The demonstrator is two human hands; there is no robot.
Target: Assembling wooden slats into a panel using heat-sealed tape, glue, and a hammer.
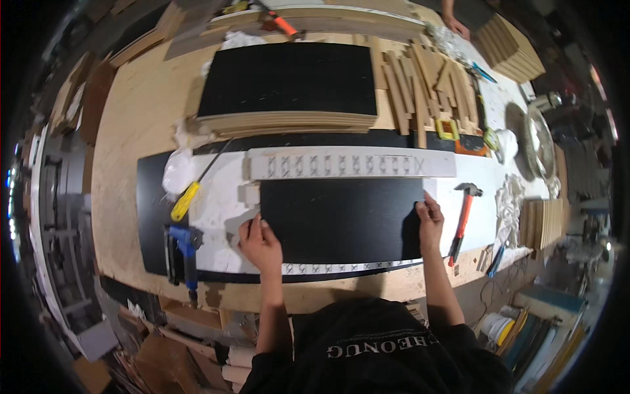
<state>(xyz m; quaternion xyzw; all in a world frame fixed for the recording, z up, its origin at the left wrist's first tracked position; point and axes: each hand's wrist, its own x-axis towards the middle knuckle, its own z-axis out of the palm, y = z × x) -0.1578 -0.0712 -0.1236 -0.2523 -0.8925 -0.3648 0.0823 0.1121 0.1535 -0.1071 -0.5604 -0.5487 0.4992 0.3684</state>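
Note:
A black rectangular panel [341,220] lies in front of me over a white sheet [220,180]. My left hand [262,246] grips its left edge, fingers curled and thumb near the top face. On the opposite edge, my right hand [430,220] has its fingers closed round the side. Along the panel's far side runs a pale strip of board [351,164] with a row of pen marks. A second marked strip [328,268] shows just under the near edge. What lies beneath the panel is hidden.
A stack of black-topped boards [289,82] stands behind, beside loose wooden slats [426,85]. Left lie a yellow screwdriver [186,200] and a blue nail gun [187,246]. Right is a hammer [464,220] with an orange handle. Another person's hand [457,27] rests at the far right.

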